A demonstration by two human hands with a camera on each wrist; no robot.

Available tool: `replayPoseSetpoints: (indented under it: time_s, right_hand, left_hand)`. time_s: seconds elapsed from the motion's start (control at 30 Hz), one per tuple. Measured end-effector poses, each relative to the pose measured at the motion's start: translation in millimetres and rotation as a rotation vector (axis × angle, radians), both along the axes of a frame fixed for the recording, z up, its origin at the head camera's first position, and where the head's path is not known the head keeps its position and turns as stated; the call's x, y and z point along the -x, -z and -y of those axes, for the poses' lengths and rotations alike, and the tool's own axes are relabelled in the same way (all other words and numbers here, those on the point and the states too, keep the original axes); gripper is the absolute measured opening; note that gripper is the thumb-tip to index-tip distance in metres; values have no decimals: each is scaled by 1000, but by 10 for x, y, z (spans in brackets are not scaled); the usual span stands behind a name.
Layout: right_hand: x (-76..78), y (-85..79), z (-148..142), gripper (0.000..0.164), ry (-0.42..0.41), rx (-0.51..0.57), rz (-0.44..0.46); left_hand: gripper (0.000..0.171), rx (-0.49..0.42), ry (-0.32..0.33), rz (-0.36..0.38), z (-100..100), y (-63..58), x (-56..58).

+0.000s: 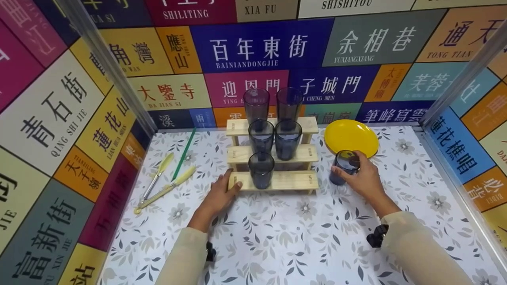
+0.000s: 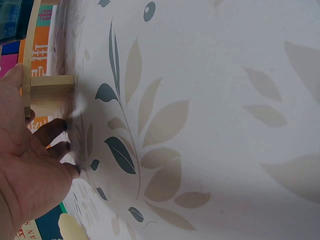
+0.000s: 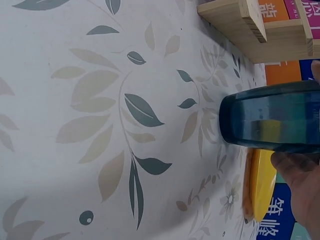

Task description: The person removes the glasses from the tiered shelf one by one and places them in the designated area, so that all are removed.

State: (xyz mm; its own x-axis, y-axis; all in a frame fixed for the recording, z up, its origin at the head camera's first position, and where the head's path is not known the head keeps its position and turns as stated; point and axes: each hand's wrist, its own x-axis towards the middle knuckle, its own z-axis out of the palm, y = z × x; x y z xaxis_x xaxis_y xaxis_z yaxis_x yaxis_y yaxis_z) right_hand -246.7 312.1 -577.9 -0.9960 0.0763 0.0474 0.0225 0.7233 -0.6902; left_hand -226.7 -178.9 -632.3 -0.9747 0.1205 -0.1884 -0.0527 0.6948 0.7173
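A three-step wooden rack (image 1: 293, 180) stands in the middle of the table. Two dark tinted glasses (image 1: 256, 105) are on its top step, two on the middle step, and one glass (image 1: 261, 170) is on the left half of the bottom step. With thumb and finger, my left hand (image 1: 222, 192) pinches the left end of that bottom step; its other fingers hang loosely in the left wrist view. To the right of the rack, my right hand (image 1: 368, 180) grips another tinted glass (image 3: 270, 117) near its rim. That glass is upright, at or close to the tabletop.
Behind the right hand lies a yellow plate (image 1: 351, 136). On the left are tongs with pale yellow tips (image 1: 164, 164) and a thin green stick (image 1: 185, 154). Sign-covered walls (image 1: 261, 43) enclose the back and sides of the flower-patterned table (image 1: 285, 245).
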Motion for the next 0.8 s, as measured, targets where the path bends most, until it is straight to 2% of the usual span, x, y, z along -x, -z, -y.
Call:
replayPoseSetpoints:
  time_s: [0.27, 0.5, 0.8]
  right_hand:
    - [-8, -82, -31, 121, -29, -33, -4]
    - [-13, -219, 18, 112, -29, -63, -62]
    - [-26, -371, 192, 102, -79, -65, -152]
  left_hand:
    - [81, -3, -5, -4, -7, -30, -13]
    - [83, -3, 4, -19, 1, -23, -9]
    - [81, -4, 30, -48, 6, -12, 14]
